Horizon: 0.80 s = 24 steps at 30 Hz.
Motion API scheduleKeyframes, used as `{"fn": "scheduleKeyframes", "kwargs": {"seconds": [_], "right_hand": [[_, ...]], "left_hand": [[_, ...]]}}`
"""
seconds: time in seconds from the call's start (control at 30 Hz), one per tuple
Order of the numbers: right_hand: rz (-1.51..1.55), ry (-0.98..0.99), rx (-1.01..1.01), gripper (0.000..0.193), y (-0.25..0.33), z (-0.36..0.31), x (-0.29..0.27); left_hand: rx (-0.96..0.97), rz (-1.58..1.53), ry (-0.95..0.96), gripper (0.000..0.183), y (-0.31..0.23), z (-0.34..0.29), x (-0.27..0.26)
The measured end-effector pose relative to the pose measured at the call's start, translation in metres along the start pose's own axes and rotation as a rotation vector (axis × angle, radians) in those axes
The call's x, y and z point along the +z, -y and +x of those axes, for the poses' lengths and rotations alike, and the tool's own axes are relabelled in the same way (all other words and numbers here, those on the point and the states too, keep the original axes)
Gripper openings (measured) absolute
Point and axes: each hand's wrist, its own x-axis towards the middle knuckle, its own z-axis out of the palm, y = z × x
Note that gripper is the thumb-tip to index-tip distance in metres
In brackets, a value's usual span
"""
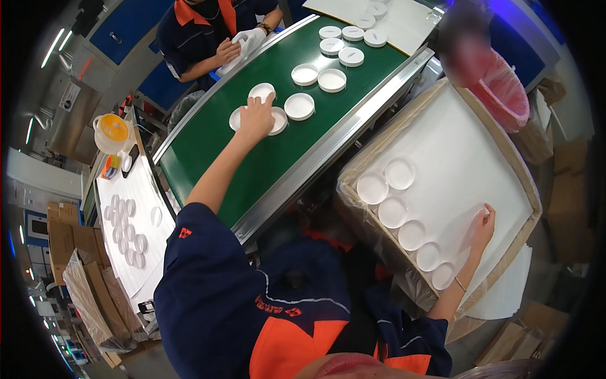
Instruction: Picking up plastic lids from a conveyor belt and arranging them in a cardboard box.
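My left hand (255, 121) reaches over a green conveyor belt (208, 170), its fingers apart and touching a cluster of shallow white round dishes. One dish (261, 93) lies beyond the fingertips, another dish (278, 121) is partly covered at the hand's right, and a third dish (235, 119) shows at its left. My right hand (484, 227) is over a box (533, 211) lined with a white sheet (454, 158). Its fingers are curled together near the box's right side; what they pinch, if anything, is too small to make out. Several white discs (392, 212) lie along the box's left side.
More white dishes (331, 80) sit farther up the belt, beside its metal rail (315, 155). Across the belt stands a co-worker (214, 38) with a white cloth. At left, a white table (148, 278) bears several small round pieces. A pink-lined bin (505, 95) stands beyond the box.
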Motion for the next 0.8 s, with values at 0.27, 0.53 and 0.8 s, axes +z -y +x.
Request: {"fn": "scheduleKeyframes", "kwargs": {"seconds": [0.27,0.53,0.8], "right_hand": [[0.02,0.01,0.004,0.031,0.011,-0.003,-0.001],[0.067,0.022,0.001,0.031,-0.011,0.001,0.0],[0.014,0.027,0.003,0.029,0.008,-0.006,-0.003]], "left_hand": [[0.574,-0.291,-0.054,0.067,-0.006,0.001,0.0],[0.449,-0.199,-0.015,0.064,-0.022,-0.01,-0.017],[0.001,-0.342,-0.318,0.067,0.009,-0.029,0.017]]}}
